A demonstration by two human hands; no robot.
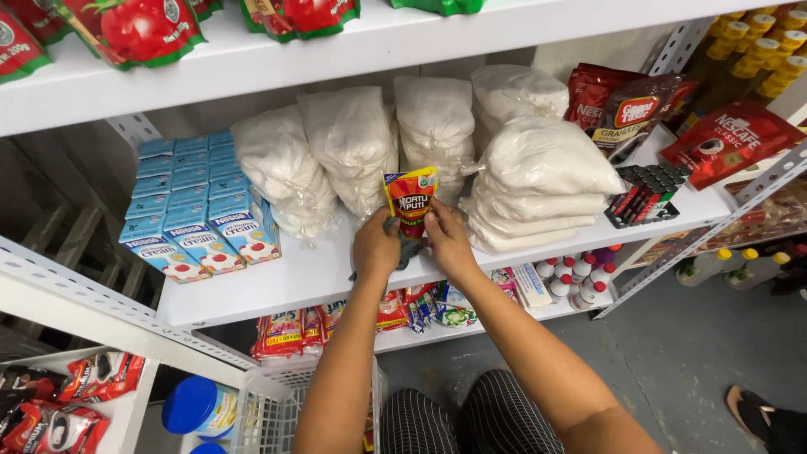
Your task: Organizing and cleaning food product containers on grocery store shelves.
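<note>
- Head view: small stand-up sauce pouch (411, 200) upright on the white shelf (294, 277), long axis vertical, top seal up, printed front turned toward the camera.
- Pouch red and orange with a dark panel across the middle and a green-yellow corner at the top; flat, slightly flared at the base.
- Placed at the front of the shelf, just before the white filled plastic bags (353, 147), between the blue cream cartons (197, 223) on one side and a stack of flat white bags (542, 181) on the other.
- Left hand (376, 245) curled at the pouch's lower left corner, fingers on a dark grey cloth (409, 250) lying on the shelf under the pouch; whether gripping the cloth or only pressing on it cannot be told.
- Right hand (448, 240) pinching the pouch's lower right edge, fingertips touching the base.
- Red coffee pouches (731, 139) further along the same shelf, well apart from the hands.
- Small sachets (403, 311) on the shelf below, under the forearms.
</note>
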